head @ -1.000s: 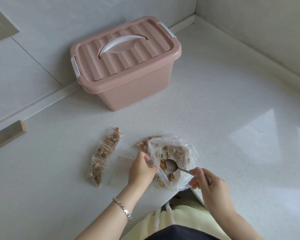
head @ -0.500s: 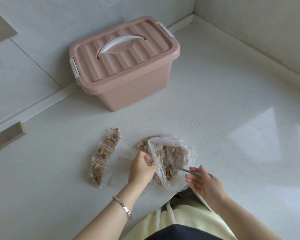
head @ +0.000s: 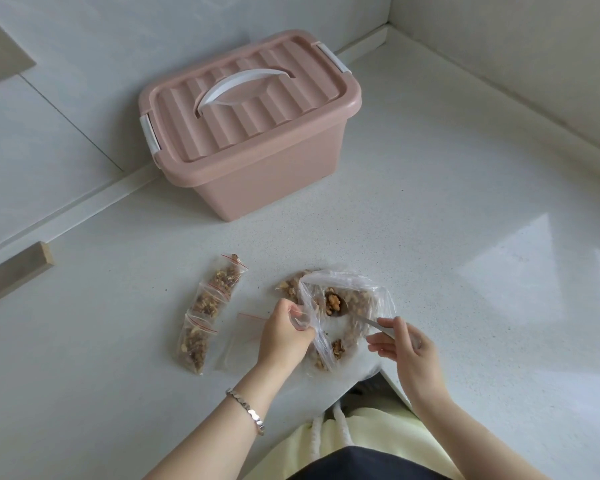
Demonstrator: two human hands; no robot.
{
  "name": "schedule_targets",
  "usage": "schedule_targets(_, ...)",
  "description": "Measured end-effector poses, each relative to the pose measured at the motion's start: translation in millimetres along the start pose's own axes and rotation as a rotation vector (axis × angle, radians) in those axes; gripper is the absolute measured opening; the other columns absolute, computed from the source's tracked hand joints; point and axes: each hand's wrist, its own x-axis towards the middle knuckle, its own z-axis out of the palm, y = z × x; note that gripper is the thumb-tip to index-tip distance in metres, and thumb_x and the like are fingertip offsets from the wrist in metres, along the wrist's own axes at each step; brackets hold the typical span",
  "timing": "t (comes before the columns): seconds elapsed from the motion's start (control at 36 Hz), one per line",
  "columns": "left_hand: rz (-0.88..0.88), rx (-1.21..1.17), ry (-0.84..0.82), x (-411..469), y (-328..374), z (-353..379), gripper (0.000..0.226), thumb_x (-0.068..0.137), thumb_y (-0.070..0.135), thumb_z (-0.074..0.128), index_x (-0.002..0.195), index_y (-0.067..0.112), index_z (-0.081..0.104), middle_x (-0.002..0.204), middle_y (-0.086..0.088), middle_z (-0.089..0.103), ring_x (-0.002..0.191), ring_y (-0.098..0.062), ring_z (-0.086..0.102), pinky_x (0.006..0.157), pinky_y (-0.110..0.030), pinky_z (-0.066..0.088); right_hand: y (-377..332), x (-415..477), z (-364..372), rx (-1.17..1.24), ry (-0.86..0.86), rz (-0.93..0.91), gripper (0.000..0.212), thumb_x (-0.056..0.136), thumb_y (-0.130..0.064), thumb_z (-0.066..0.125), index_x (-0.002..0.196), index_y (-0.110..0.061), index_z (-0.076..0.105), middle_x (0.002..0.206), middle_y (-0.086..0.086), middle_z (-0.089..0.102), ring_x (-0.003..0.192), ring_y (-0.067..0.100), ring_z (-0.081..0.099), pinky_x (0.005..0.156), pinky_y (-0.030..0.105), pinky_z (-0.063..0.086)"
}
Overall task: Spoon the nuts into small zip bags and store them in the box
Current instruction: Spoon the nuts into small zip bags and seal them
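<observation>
A big clear plastic bag (head: 343, 282) of walnut pieces lies on the white counter (head: 447, 237). My left hand (head: 283, 336) pinches its rim and holds the mouth open. My right hand (head: 404, 348) grips the handle of a metal spoon (head: 357, 317), whose bowl sits inside the bag with a walnut piece (head: 334, 302) on it. Left of my left hand lies an empty small zip bag (head: 241, 336) with a red strip. Three filled zip bags (head: 210, 306) lie in a row further left. The pink box (head: 253, 129) stands at the back, lid on.
The counter runs into a corner, with walls behind the box and along the right. A wooden ledge end (head: 14, 268) juts in at the left. The counter's front edge is cut by my lap just below the big bag.
The spoon dipped deeper into the nuts and now sits further back in the bag with a walnut piece on it. My right hand shifted slightly. The left hand kept its hold.
</observation>
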Motion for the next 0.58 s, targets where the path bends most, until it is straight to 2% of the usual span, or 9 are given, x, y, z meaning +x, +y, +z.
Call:
schedule_targets(0.11,-0.001,-0.016,-0.013,1.6,0.4,0.1,0.022,0.078,0.007,0.062,0.094,0.015,0.050,0.089,0.005,0.059,0.073,-0.008,0.054,0.053,-0.019,0.040,-1.4,4.0,6.2,-0.027,-0.059,-0.018,0.029,0.097,-0.022,0.039,0.089,-0.014,0.066,0.067,0.006,0.071,0.064,0.015,0.067,0.062,0.020,0.053)
schedule_targets(0.28,0.009,-0.029,0.004,3.7,-1.0,-2.6,0.024,0.076,0.007,0.062,0.094,0.015,0.050,0.090,0.001,0.060,0.074,-0.013,0.056,0.056,-0.023,0.041,-1.8,13.9,-7.2,0.170,-0.121,0.242,0.034,0.098,-0.028,0.037,0.096,-0.005,0.062,0.074,0.014,0.069,0.065,0.019,0.065,0.063,0.023,0.052)
schedule_targets(0.36,0.053,-0.039,0.029,1.3,-1.5,-5.0,0.025,0.077,0.008,0.064,0.092,0.017,0.047,0.090,0.004,0.058,0.072,-0.006,0.053,0.058,-0.019,0.039,1.2,13.3,-16.8,0.256,-0.148,0.325,0.035,0.098,-0.029,0.036,0.099,-0.004,0.060,0.070,0.011,0.068,0.062,0.017,0.064,0.060,0.022,0.053)
schedule_targets(0.44,0.122,-0.074,0.062,-6.3,-3.9,-6.7,0.028,0.079,0.018,0.069,0.094,0.021,0.045,0.089,0.010,0.058,0.075,0.000,0.055,0.059,-0.014,0.041,3.4,9.8,-27.4,0.273,-0.142,0.332,0.036,0.098,-0.030,0.035,0.101,-0.004,0.059,0.069,0.010,0.068,0.062,0.016,0.064,0.060,0.022,0.053)
schedule_targets(0.58,0.238,-0.073,0.110,-13.5,-19.4,-3.0,0.041,0.074,0.029,0.076,0.101,0.025,0.046,0.099,0.010,0.057,0.093,-0.003,0.054,0.067,-0.005,0.040,2.5,3.5,-42.7,0.316,-0.111,0.310,0.037,0.098,-0.032,0.035,0.099,-0.005,0.060,0.068,0.010,0.069,0.060,0.014,0.065,0.055,0.019,0.054)
